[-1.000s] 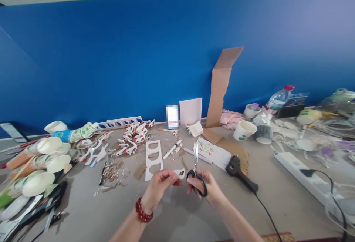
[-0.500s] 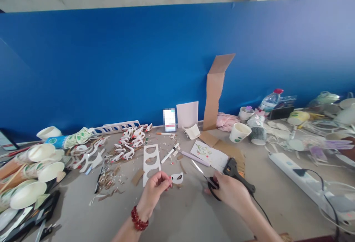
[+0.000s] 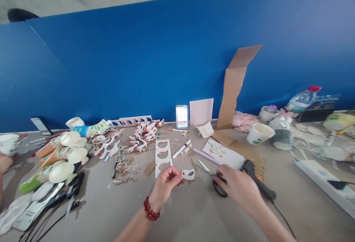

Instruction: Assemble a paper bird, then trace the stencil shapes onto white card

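Note:
My left hand (image 3: 168,182), a red bead bracelet (image 3: 151,208) at its wrist, pinches its thumb and forefinger together. At those fingertips is a small white bird-shaped cut-out (image 3: 188,175) with an eye-shaped hole and a red tip. A little to the right, my right hand (image 3: 235,182) has its fingers on the black-handled scissors (image 3: 219,188), whose blades point up and left, low over the table. Just beyond my left hand lies a white strip with cut-out holes (image 3: 163,153). Similar red-tipped white cut-outs (image 3: 142,136) are heaped farther back.
Right of my right hand lies a black glue gun (image 3: 256,179), near a bird drawing (image 3: 219,149). A white power strip (image 3: 324,179) is farther right. Paper cups (image 3: 61,171) and scraps (image 3: 127,168) are leftward. Another person's hand (image 3: 4,162) is at the left edge.
The view has swung left and tilted, so another person's hand now shows at the left. My right hand and the scissors have come a little nearer the left hand, which keeps its pinch.

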{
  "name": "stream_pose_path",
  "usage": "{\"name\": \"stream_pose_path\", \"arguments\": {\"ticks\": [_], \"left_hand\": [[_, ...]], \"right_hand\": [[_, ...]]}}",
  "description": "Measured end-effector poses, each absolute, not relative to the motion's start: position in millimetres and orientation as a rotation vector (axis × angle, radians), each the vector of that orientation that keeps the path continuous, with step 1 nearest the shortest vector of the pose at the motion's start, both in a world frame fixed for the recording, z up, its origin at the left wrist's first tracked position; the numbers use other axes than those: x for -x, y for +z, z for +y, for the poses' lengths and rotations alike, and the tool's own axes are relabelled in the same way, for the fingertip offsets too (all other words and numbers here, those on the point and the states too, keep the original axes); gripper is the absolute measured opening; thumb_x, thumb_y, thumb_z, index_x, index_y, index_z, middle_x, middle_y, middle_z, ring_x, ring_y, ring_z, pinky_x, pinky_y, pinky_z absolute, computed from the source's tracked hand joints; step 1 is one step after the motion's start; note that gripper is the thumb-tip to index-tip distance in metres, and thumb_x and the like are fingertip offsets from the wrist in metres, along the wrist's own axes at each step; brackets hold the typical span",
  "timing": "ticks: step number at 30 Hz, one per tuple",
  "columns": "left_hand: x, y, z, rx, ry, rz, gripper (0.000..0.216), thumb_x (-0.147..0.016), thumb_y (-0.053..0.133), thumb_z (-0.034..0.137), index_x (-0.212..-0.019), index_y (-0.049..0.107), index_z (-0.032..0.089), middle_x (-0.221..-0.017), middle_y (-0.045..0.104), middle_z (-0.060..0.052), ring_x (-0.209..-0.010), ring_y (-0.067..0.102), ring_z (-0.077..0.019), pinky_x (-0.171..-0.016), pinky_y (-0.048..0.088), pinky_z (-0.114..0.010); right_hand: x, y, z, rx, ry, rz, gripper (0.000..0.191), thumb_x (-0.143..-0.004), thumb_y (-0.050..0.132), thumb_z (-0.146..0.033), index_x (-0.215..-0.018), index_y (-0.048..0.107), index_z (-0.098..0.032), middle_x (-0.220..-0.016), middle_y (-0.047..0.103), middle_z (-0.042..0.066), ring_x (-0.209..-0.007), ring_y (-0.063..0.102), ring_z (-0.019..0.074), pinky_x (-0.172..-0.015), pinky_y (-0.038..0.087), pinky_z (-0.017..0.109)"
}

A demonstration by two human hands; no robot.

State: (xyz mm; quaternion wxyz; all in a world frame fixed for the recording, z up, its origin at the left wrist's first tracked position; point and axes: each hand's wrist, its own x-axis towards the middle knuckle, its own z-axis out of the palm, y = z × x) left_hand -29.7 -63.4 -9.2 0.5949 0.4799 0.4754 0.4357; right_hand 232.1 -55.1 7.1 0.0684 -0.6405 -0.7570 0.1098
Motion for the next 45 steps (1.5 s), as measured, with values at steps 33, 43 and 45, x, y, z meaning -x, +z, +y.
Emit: {"name": "stream_pose_path", "arguments": {"ticks": [33, 43, 45], "left_hand": [[32.7, -13.8, -66.0, -1.412, 0.713, 1.143, 0.019, -0.081, 0.062, 0.034, -0.074, 0.064, 0.017, -0.072, 0.068, -0.002, -0.070, 0.059, -0.0165, -0.068, 0.044, -0.025], [37.8, -10.9, -55.6, -2.111, 0.657, 1.438, 0.011, -0.086, 0.057, 0.024, -0.092, 0.066, 0.022, -0.099, 0.065, -0.005, -0.090, 0.059, -0.0220, -0.083, 0.046, -0.033], [32.7, -9.0, -48.5, -2.278, 0.614, 1.394, 0.016, -0.085, 0.059, 0.022, -0.100, 0.064, 0.023, -0.107, 0.062, -0.006, -0.102, 0.056, -0.0246, -0.091, 0.044, -0.037]], "right_hand": [[-179.9, -30.3, -71.4, 1.294, 1.523, -1.496, 0.042, -0.080, 0.062, -0.057, -0.066, 0.056, -0.018, -0.060, 0.068, 0.003, -0.044, 0.047, 0.0105, -0.046, 0.035, 0.022], [-191.6, -27.6, -72.4, 1.544, 1.138, -2.042, 0.029, -0.088, 0.049, -0.027, -0.065, 0.065, -0.019, -0.062, 0.070, 0.001, -0.056, 0.056, 0.0137, -0.054, 0.033, 0.022], [-191.4, -24.1, -71.3, 1.556, 1.091, -2.096, 0.029, -0.089, 0.049, -0.027, -0.066, 0.066, -0.019, -0.063, 0.071, 0.001, -0.058, 0.058, 0.0145, -0.055, 0.032, 0.023]]}}
